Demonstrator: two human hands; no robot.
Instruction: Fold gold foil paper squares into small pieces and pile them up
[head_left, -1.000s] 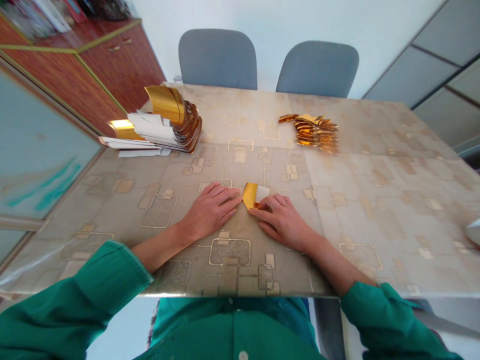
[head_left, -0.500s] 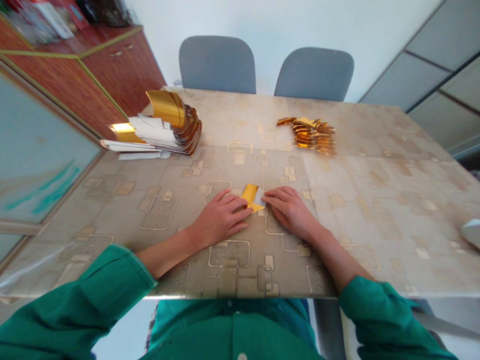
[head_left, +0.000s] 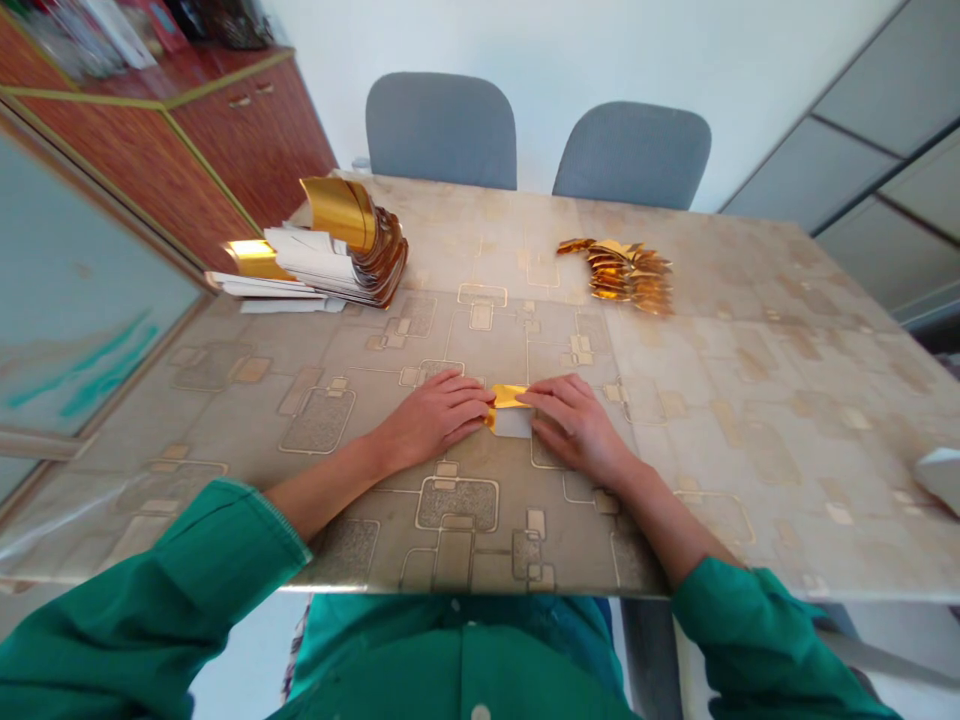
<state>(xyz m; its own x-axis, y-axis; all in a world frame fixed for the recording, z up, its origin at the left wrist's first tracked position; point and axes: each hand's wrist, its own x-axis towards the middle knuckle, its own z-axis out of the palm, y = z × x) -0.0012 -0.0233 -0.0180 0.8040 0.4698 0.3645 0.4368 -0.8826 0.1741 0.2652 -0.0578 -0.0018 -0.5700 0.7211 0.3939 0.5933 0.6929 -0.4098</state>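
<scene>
- Beige patterned counter (head_left: pixel 757 420) fills the view, its plastic cover printed with gold-outlined rectangles; two grey chairs (head_left: pixel 441 130) stand past its far edge, and a reddish wooden cabinet (head_left: pixel 255 140) sits at the far left.
- Green sleeves (head_left: pixel 150 590) reach in from the bottom of the view, with both forearms bare beyond the cuffs.
- Curled stack of gold foil and white paper pieces (head_left: pixel 352 250) sits toward the far left of the counter; a smaller heap of gold foil pieces (head_left: pixel 626 275) lies well apart from it, toward the far right.
- Left hand (head_left: pixel 442 418) lies flat and unclenched, its fingertips against the piece.
- Right hand (head_left: pixel 577 430) is also flat and relaxed, its fingers reaching onto the piece; neither hand closes around it.
- Folded gold-and-white piece (head_left: pixel 511 412) lies on the counter between the hands, gold along its far edge and white nearer the person.
- Slick foil may slip under uneven finger pressure, leaving a crooked crease — too much force could crumple it.
</scene>
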